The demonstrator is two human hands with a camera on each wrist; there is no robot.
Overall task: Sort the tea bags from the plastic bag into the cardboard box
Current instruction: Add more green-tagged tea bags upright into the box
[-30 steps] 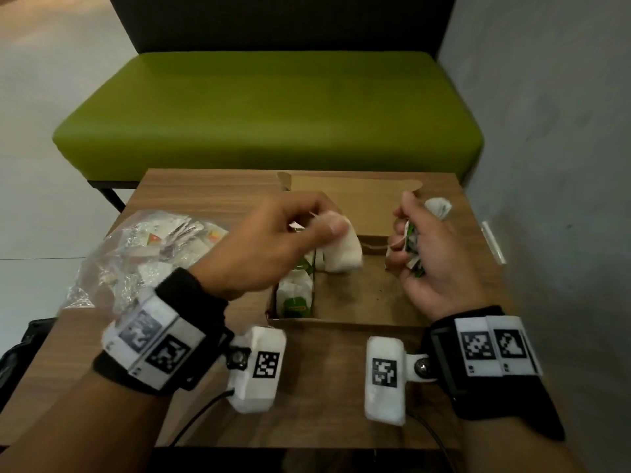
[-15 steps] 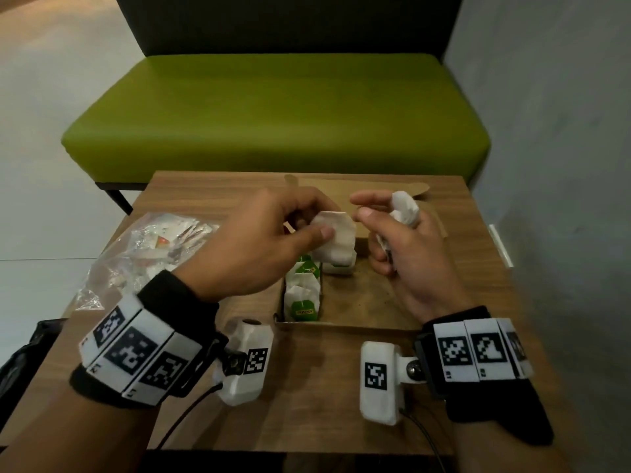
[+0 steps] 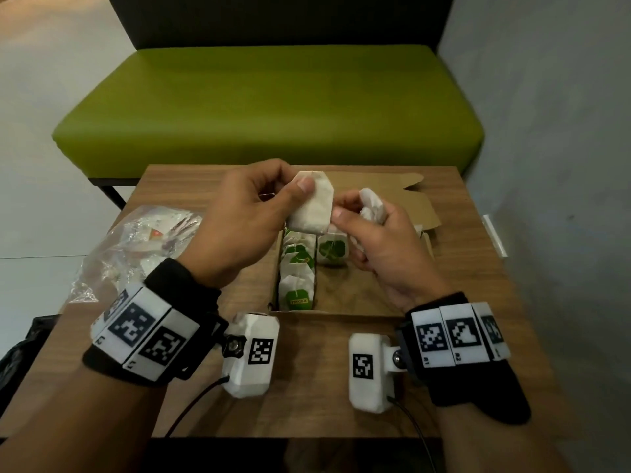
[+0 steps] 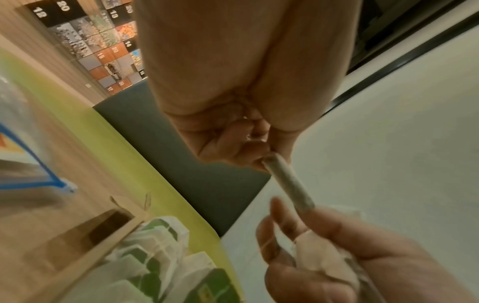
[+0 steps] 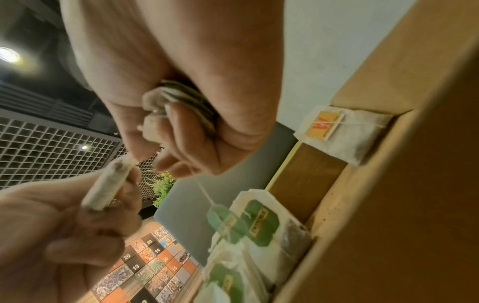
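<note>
Head view first: left hand (image 3: 239,216) pinches a flat white paper tea bag (image 3: 312,208) between thumb and fingers, held up over the far end of the open brown cardboard box (image 3: 418,213). Right hand (image 3: 382,244) is curled round a bunch of crumpled white tea bags (image 3: 372,206), with its fingertips touching the flat bag's right edge. The box sits mid-table towards the far edge of the small wooden table (image 3: 307,370); a row of green-tagged tea bags (image 3: 297,278) stands along its left side. The clear crinkly plastic bag (image 3: 136,247) with more bags inside lies at the table's left edge. Green padded bench seat (image 3: 266,110) is just beyond.

Left wrist view: the flat bag (image 4: 290,184) edge-on, gripped at one end by the left fingers, the right hand (image 4: 337,256) at the other end.

Right wrist view: the bunch (image 5: 166,110) tucked in the right palm, a green tag (image 5: 225,223) dangling on a string, and one yellow-tagged tea bag (image 5: 344,131) against the box's far wall
</note>
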